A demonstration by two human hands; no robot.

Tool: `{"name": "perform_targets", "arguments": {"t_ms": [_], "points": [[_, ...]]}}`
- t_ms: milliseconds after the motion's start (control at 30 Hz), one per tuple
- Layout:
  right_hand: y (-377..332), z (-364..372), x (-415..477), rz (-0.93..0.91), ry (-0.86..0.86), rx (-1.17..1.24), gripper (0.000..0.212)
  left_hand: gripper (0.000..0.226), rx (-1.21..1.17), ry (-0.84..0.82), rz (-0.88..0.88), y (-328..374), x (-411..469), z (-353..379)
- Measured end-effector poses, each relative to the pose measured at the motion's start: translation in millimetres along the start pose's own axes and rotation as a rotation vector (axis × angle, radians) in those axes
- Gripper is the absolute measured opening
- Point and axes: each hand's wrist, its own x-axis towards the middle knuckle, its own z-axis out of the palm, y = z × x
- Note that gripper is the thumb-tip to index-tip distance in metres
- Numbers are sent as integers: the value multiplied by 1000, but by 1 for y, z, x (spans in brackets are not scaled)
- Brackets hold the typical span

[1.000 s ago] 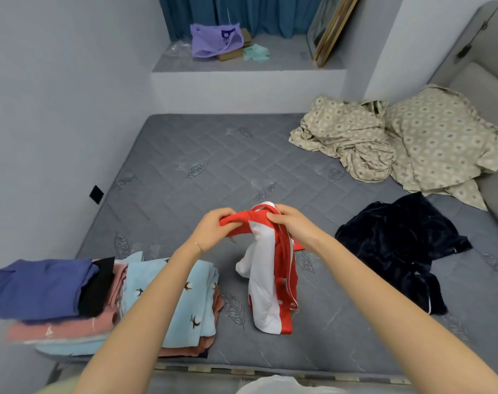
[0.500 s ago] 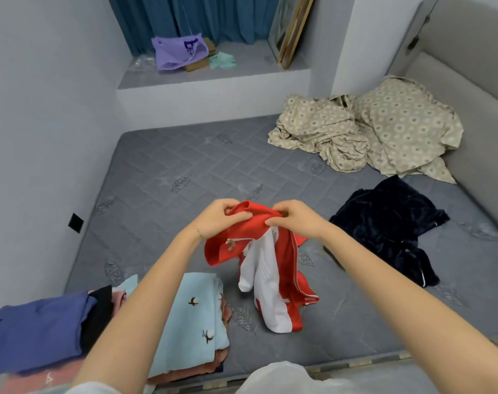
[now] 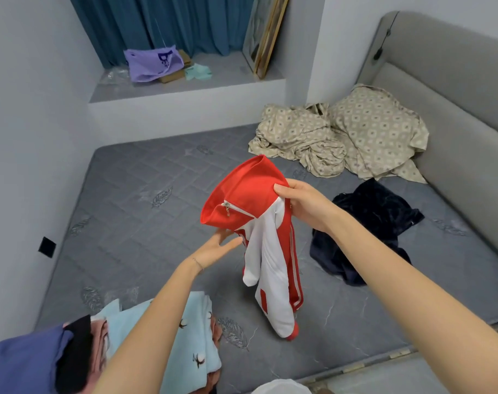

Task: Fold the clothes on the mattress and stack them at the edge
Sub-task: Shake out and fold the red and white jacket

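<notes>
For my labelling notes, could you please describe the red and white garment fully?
The red and white garment, of smooth-looking fabric, has a white zip with a metal pull and striped side bands. It hangs unfolded from the right hand, which grips its red top; the open left hand touches its edge. Its lower end seems to reach the mattress.

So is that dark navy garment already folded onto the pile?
No, the dark navy garment lies crumpled on the mattress, beside the red and white garment held by the right hand, away from the folded stack.
</notes>
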Motion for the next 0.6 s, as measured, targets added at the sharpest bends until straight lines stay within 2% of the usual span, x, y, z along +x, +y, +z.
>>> {"name": "perform_targets", "arguments": {"t_ms": [100,200,300,400,600], "points": [[-7,-2,2,-29,34,77,33,39,-158,24,86,22,9,7],[-11,-9,3,-81,152,131,32,9,-250,221,150,33,18,10],[-5,-24,3,-131,338,-1,27,5,-312,354,176,36,19,2],[7,-39,3,-165,496,-106,29,13,-295,291,243,41,17,-16],[25,-41,-3,-185,651,-185,38,17,-309,67,220,54,6,-34]]}}
